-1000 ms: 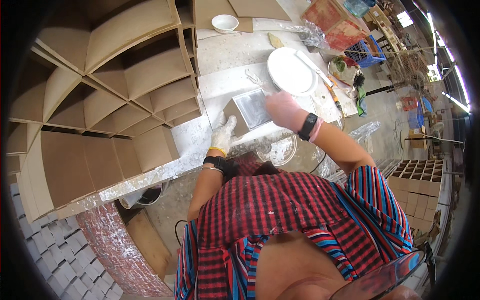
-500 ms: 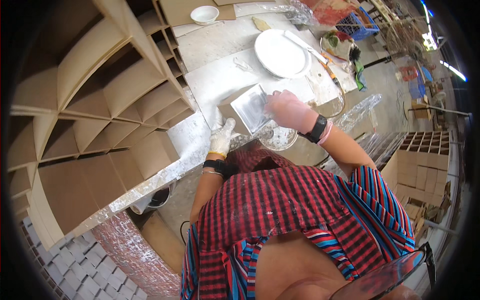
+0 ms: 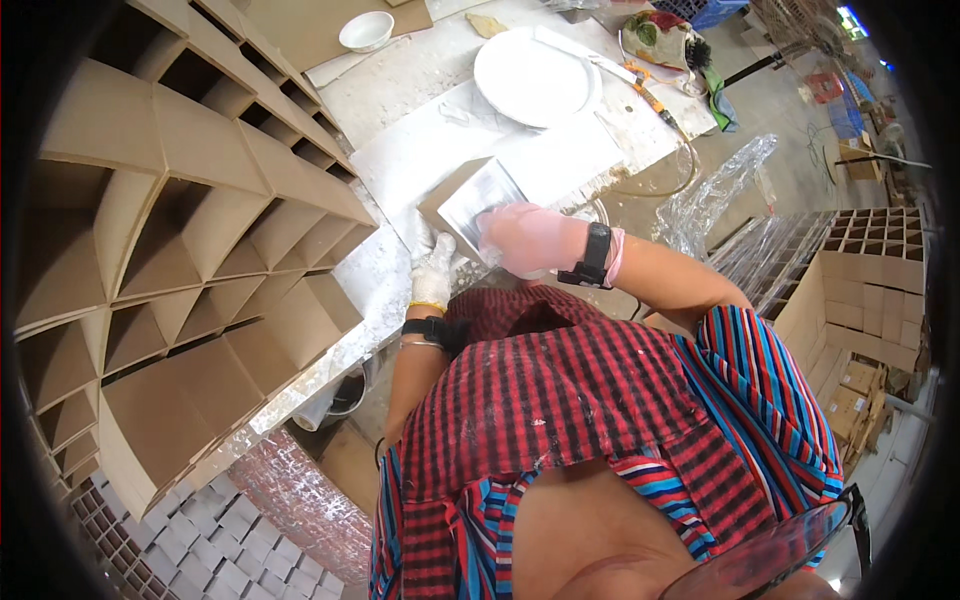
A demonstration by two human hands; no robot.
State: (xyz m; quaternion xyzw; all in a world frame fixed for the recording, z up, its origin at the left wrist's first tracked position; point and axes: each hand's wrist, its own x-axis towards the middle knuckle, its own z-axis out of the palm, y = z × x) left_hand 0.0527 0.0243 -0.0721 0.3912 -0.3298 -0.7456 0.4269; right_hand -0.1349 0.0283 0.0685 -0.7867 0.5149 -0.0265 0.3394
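Observation:
A small box (image 3: 484, 197) with tan sides and a shiny grey-white face stands tilted over the table's near edge. My left hand (image 3: 434, 272), in a white work glove, grips its lower left edge. My right hand (image 3: 525, 240) wears a pink glove and is pressed against the lower right of the grey face. Its fingers are curled and partly hidden, and whatever they might hold cannot be made out. Past the box lies a round white lid or plate (image 3: 535, 78) with a pale flat strip (image 3: 580, 48) across its rim.
Tall cardboard dividers (image 3: 215, 210) crowd the left side of the white-stained table (image 3: 375, 285). A white bowl (image 3: 366, 31) sits at the far left. An orange-handled tool (image 3: 650, 97) with a hose lies at the right edge. Clear plastic film (image 3: 715, 200) and stacked grids (image 3: 870, 240) are farther right.
My right hand has moved left and down over the box's face, covering more of it. The box and my left hand shifted slightly left in view, as the whole scene turned a little.

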